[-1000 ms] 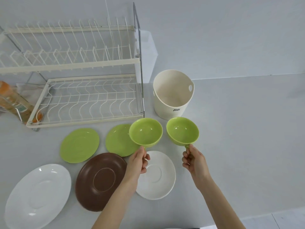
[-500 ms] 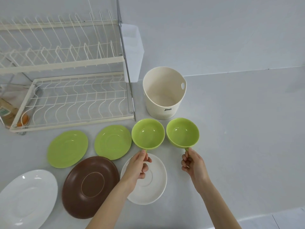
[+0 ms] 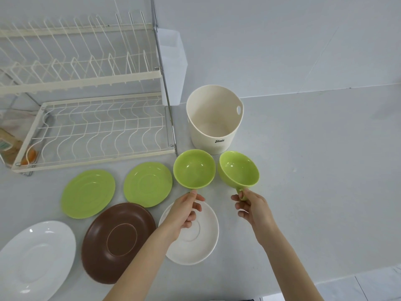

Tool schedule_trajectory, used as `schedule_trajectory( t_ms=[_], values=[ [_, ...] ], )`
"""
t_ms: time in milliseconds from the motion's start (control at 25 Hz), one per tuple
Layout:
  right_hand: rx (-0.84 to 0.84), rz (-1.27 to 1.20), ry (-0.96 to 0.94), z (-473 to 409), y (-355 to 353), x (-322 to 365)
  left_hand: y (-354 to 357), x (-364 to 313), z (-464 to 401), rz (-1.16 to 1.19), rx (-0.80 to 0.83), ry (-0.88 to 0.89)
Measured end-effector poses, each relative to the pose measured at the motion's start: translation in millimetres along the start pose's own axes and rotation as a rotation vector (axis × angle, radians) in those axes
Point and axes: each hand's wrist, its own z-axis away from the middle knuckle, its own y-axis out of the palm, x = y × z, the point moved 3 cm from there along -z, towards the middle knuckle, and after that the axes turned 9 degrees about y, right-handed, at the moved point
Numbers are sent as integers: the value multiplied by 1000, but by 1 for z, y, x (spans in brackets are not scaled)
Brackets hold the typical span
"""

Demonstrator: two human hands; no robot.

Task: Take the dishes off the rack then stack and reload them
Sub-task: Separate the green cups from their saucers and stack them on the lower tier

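My left hand pinches the near edge of a green cup that sits level just past the white saucer. My right hand grips the handle of a second green cup, which is tilted and raised off the table. Two green saucers, a brown plate and a large white plate lie flat in front of the rack. The two-tier wire dish rack at the back left holds no dishes.
A cream bucket stands upright behind the cups, right of the rack. A clear plastic holder hangs on the rack's right side. A packet lies behind the rack at far left. The table's front edge runs along the bottom right.
Both cups came down toward the table and slightly right. The right cup has tipped over to the left while the left cup stays level.
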Motion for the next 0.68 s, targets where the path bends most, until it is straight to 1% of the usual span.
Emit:
schedule_trajectory(
  t_ms=[280,520,680],
  values=[
    [156,84,-131,22,22,22,4,0,-1,-19,10,-13],
    [211,181,-93,15,58,15,10,-1,5,-28,31,-5],
    [193,294,-88,8,70,8,6,0,8,-33,16,41]
  ],
)
